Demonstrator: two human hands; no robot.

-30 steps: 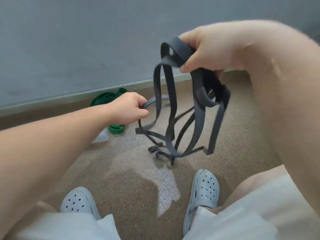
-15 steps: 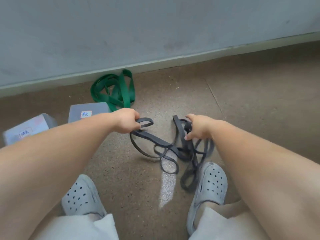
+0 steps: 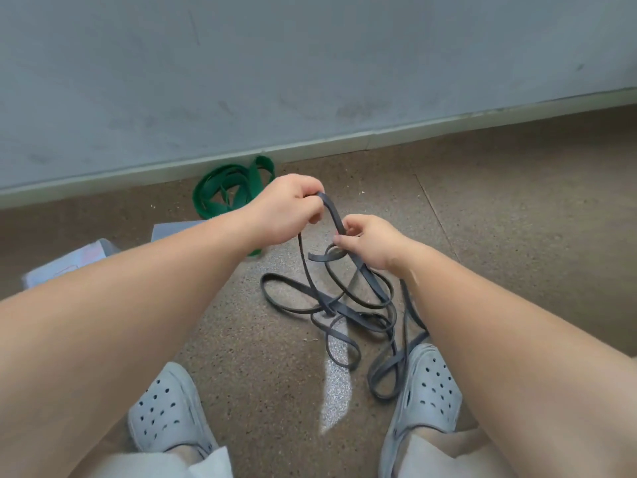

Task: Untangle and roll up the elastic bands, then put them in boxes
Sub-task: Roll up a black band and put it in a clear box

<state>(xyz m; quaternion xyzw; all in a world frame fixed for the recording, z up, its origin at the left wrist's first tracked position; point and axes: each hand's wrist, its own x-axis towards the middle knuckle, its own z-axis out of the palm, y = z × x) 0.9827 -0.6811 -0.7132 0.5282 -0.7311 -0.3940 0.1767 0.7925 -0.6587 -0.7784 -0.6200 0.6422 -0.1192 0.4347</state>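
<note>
A dark grey elastic band [image 3: 344, 310] lies in tangled loops on the floor between my feet. One end of it rises to my hands. My left hand [image 3: 286, 210] pinches the top of a raised loop. My right hand [image 3: 368, 241] pinches the same strand just to the right, close beside the left hand. A green elastic band [image 3: 229, 193] lies bunched on the floor by the wall, behind my left forearm. Two grey boxes [image 3: 74, 262] sit at the left, partly hidden by my left arm.
A grey wall with a pale skirting [image 3: 379, 136] runs across the back. My two grey perforated clogs [image 3: 427, 391] stand on the speckled brown floor, and the band's lowest loop touches the right one.
Both hands have come up from the floor and drawn together, lifting one loop of the grey band. A second ago my right hand held the whole band high in the air.
</note>
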